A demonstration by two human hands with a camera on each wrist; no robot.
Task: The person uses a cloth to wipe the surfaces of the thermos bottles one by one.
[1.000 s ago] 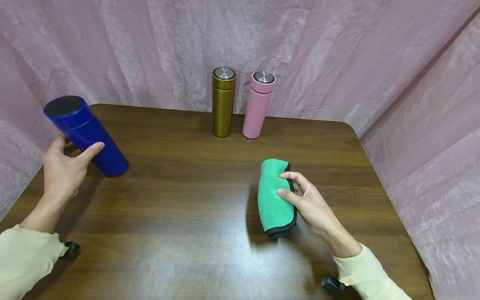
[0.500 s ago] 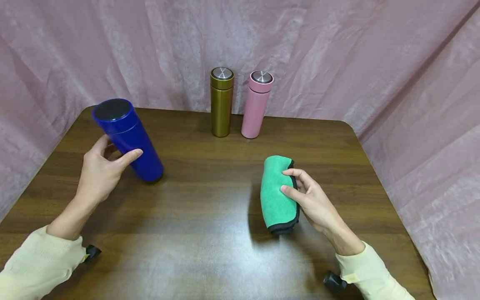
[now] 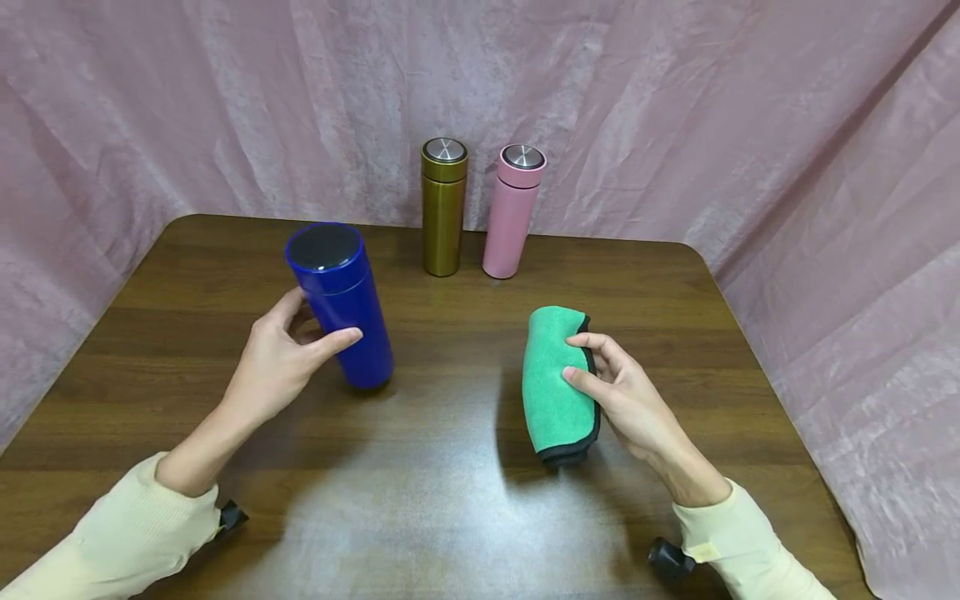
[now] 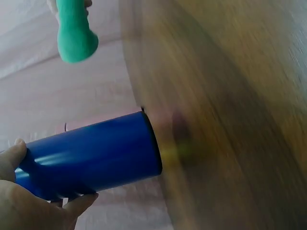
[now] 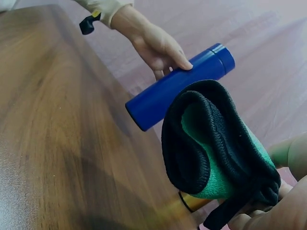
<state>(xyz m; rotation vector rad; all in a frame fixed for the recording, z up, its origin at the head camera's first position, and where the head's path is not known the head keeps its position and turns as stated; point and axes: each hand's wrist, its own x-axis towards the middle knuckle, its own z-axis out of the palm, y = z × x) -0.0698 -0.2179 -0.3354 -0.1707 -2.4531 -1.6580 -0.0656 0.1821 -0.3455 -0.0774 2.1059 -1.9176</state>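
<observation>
My left hand (image 3: pixel 281 358) grips a blue thermos bottle (image 3: pixel 348 308) with a dark lid, thumb across its near side. The bottle leans a little to the left, and in the left wrist view the blue thermos (image 4: pixel 91 155) is held off the wooden surface. On the right, my right hand (image 3: pixel 633 404) pinches a folded green cloth (image 3: pixel 558 387) with black edging between thumb and fingers. Seen from the right wrist, the end of the cloth (image 5: pixel 216 143) shows its rolled layers, and the blue thermos (image 5: pixel 177 88) lies beyond it.
Toward the back edge of the brown wooden table (image 3: pixel 420 500) stand a gold thermos (image 3: pixel 444 217) and a pink thermos (image 3: pixel 513 217), side by side with a small gap. A pink curtain (image 3: pixel 330 100) hangs behind and along the right side.
My left hand has carried the blue thermos from the left edge toward the middle, and it now leans less. The right hand with the cloth has barely shifted.
</observation>
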